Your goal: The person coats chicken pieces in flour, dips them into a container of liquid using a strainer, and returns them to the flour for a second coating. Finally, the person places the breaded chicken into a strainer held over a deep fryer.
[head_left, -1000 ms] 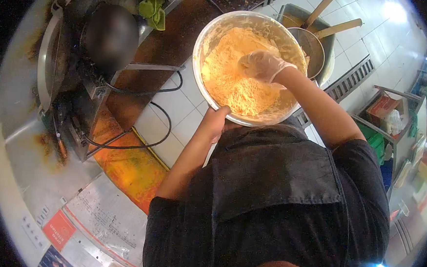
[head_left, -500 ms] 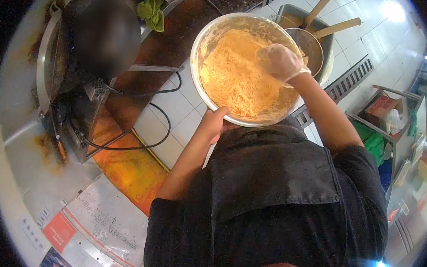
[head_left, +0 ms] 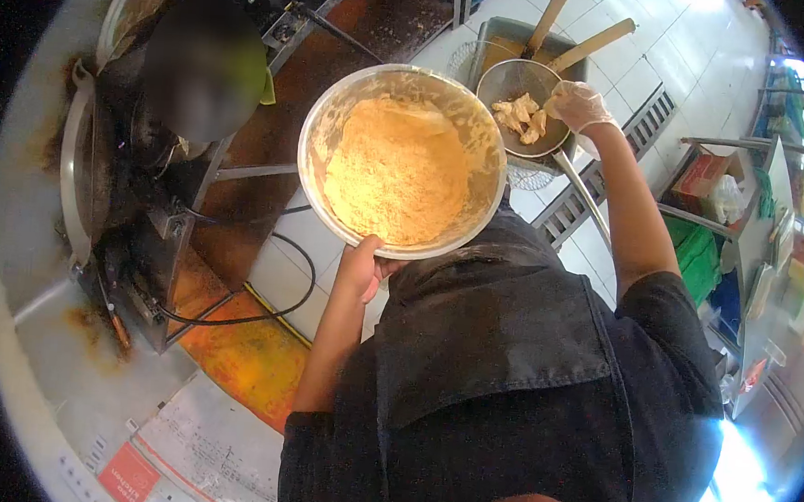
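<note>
My left hand [head_left: 366, 265] grips the near rim of a wide metal bowl [head_left: 310, 167], thumb on top and fingers underneath. Loose orange-yellow flour [head_left: 398, 172] covers its bottom, and some sticks to the walls. At the right, my right hand [head_left: 580, 107] wears a clear glove and hovers at the edge of a round mesh strainer [head_left: 518, 74]. Its fingers are curled together; what they hold, if anything, is hidden. Several pale coated pieces [head_left: 519, 114], perhaps chicken, lie in the strainer next to my fingertips.
A grey tub [head_left: 500, 27] with brown liquid stands behind the strainer, two wooden handles [head_left: 594, 44] sticking out. On the left are a stove frame, a black hose [head_left: 312, 278] and a large pan [head_left: 76, 167]. A floor drain [head_left: 565, 215] and shelf [head_left: 698, 223] lie right.
My right hand has left the flour and moved right to the strainer. The bowl, held by my left hand, now sits lower and further left, uncovering the coated pieces.
</note>
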### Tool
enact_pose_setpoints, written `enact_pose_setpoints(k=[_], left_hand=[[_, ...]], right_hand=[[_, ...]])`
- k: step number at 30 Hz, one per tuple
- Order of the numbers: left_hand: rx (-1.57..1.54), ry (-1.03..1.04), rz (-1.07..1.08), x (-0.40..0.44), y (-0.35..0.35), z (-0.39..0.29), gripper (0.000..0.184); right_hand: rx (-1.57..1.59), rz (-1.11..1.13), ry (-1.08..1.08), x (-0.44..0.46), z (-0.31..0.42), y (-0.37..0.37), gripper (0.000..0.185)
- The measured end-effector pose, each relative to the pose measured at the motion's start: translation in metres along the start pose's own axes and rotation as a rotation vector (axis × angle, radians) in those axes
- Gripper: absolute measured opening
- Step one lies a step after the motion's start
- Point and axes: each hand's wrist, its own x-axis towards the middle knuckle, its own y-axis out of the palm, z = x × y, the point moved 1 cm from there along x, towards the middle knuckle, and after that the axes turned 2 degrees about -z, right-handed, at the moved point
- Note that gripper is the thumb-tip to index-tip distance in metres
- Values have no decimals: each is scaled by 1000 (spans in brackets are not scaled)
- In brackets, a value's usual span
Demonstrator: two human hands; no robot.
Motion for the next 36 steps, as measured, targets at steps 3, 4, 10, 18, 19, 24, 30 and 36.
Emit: enact_pose_setpoints(k=[3,4,10,18,19,24,30,36], left_hand=[[3,9,-30,-6,4,-3,47],[0,8,-46,-8,5,-5,47],[-30,34,-6,-6,3,-3,46],[46,9,-11,-12,5,-7,44],[59,18,12,-11,2,-6,44],[25,33,68,-22,0,-7,45],[-1,2,41,-19,7,-10,43],[-19,-25,5,-18,7,-17,41]], right_hand=[[42,-81,83,3,-1,-15,27],[39,-129,37,3,1,-19,28],[353,-36,75,-14,64,-73,30],[65,554,-386,-27,217,-65,56],[91,577,-466,-37,228,-38,63],[85,504,-588,-79,281,8,78],[94,949,-484,-60,294,30,54],[45,799,-815,-38,286,47,42]])
